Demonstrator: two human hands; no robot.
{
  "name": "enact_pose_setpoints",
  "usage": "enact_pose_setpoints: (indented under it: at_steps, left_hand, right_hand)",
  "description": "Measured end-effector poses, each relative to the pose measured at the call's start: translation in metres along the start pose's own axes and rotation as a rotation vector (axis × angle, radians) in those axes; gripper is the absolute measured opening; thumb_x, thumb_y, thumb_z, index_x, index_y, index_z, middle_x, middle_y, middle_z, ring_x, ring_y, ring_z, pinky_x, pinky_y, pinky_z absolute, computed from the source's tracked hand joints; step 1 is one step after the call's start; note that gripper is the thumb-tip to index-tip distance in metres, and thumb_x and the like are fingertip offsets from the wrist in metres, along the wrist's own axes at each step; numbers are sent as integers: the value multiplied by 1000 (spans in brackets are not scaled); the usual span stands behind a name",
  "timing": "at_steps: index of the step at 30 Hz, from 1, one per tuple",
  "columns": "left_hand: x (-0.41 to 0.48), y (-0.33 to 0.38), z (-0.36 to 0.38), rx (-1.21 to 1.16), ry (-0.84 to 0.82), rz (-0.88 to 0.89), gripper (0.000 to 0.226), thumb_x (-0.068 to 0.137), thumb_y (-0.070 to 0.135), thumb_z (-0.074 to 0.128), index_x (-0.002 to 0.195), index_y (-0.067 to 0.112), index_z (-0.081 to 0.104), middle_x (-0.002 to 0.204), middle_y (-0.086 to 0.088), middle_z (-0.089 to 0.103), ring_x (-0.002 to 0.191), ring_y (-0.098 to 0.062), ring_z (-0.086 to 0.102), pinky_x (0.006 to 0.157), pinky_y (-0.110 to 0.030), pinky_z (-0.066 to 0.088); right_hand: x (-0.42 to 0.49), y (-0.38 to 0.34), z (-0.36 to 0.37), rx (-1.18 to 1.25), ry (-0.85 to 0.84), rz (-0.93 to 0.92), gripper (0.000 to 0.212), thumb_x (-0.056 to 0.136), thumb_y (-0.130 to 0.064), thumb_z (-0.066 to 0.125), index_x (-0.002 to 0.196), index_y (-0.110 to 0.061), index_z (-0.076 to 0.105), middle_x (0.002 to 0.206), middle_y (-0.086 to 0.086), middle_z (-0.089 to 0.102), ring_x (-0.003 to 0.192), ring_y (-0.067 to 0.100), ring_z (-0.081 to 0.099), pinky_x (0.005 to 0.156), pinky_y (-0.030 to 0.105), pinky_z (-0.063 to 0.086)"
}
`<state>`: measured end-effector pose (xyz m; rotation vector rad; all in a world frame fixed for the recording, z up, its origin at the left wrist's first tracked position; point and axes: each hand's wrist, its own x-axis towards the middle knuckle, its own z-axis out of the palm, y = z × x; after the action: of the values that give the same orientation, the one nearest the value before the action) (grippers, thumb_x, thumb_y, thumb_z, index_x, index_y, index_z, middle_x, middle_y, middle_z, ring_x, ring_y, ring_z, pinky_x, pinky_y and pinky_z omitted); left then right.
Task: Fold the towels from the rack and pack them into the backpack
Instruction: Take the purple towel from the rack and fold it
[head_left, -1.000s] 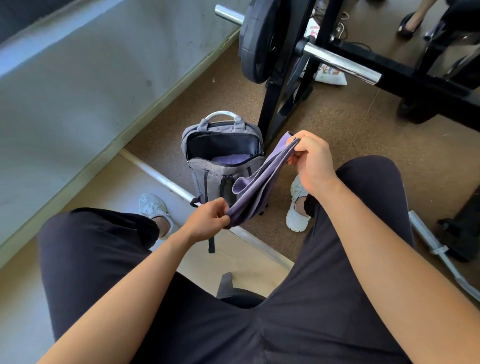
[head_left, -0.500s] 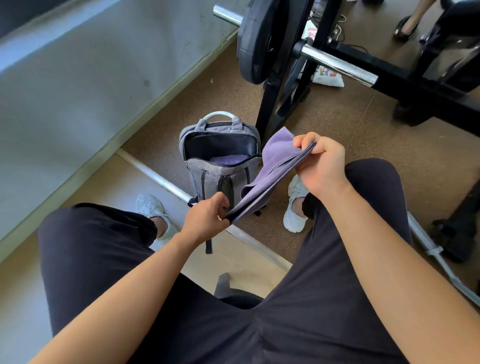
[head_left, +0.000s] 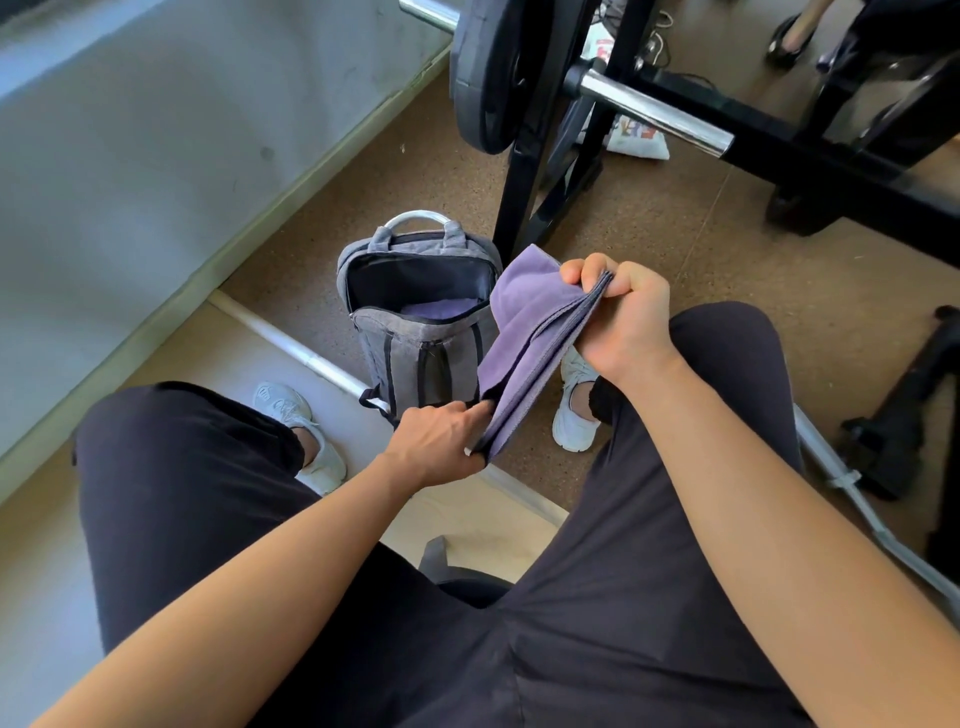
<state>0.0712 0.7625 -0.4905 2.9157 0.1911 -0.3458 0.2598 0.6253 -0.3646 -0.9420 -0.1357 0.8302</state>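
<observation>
A folded purple towel (head_left: 530, 338) stretches between my two hands, just above my knees. My right hand (head_left: 626, 317) pinches its far end, thumb on top. My left hand (head_left: 441, 441) grips the near end, fingers tucked between the layers. Behind the towel a grey backpack (head_left: 415, 348) stands upright on the floor between my feet, its top unzipped. Another purple towel (head_left: 441, 309) lies inside it.
A black barbell rack (head_left: 540, 156) with a weight plate (head_left: 483, 73) and chrome bar (head_left: 654, 111) stands right behind the backpack. A grey wall (head_left: 156, 156) runs along the left. Black equipment (head_left: 914, 415) sits on the floor at the right. My thighs fill the foreground.
The towel's sagging middle has been pulled flatter between my hands, and my right hand has drifted slightly right and lower. My left hand's fingers have slid in between the layers.
</observation>
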Motion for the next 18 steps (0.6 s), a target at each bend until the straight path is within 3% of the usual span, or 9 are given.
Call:
enact_pose_setpoints:
  at_steps: [3, 7, 10, 12, 15, 17, 18]
  left_hand:
    - [3, 0, 1, 11, -35, -135, 65, 85, 66, 50, 130, 20, 43, 93, -1, 61, 77, -31, 66, 56, -34, 46]
    - [3, -3, -3, -22, 35, -197, 45, 83, 61, 53, 108, 24, 57, 91, 1, 68, 81, -31, 68, 65, -36, 55]
    - [0, -9, -9, -84, 86, -311, 34, 79, 59, 55, 94, 28, 62, 82, 4, 70, 77, -29, 68, 64, -34, 57]
    - [-4, -15, -15, -139, 105, -403, 28, 78, 55, 59, 88, 29, 65, 71, 6, 65, 70, -28, 65, 60, -30, 53]
    - [-11, -25, -24, -206, 125, -516, 14, 77, 43, 67, 84, 30, 69, 64, 7, 59, 67, -26, 59, 53, -25, 38]
    - [-16, -34, -27, -249, 135, -580, 11, 77, 36, 70, 84, 27, 73, 62, 6, 59, 68, -27, 60, 51, -24, 33]
    - [-19, -39, -29, -278, 141, -613, 10, 76, 33, 71, 83, 25, 74, 61, 5, 60, 69, -28, 61, 51, -25, 34]
  right_hand:
    - [1, -3, -5, 22, 16, -1, 8, 63, -14, 44, 56, -14, 48, 78, 6, 54, 76, 21, 53, 79, 31, 46]
    - [2, -7, -10, 25, 114, -34, 9, 62, -12, 45, 55, -15, 48, 77, 6, 53, 73, 22, 52, 78, 32, 45]
    - [6, -9, -12, 42, 282, -84, 27, 73, -1, 37, 51, -16, 44, 68, 4, 45, 62, 19, 47, 68, 28, 43]
    - [14, -6, -17, 9, 442, -87, 26, 81, 1, 34, 60, -14, 38, 61, 1, 39, 53, 16, 38, 58, 26, 37]
    - [34, -6, -22, -358, 684, 11, 16, 91, -4, 47, 77, -9, 53, 63, 2, 51, 51, 12, 50, 60, 28, 46]
    - [40, -4, -21, -718, 695, 166, 13, 97, -11, 55, 105, -7, 64, 86, 6, 63, 74, 14, 62, 79, 32, 55]
    - [41, -1, -20, -818, 684, 148, 19, 97, -13, 57, 114, -8, 65, 95, 6, 65, 85, 16, 62, 85, 32, 54]
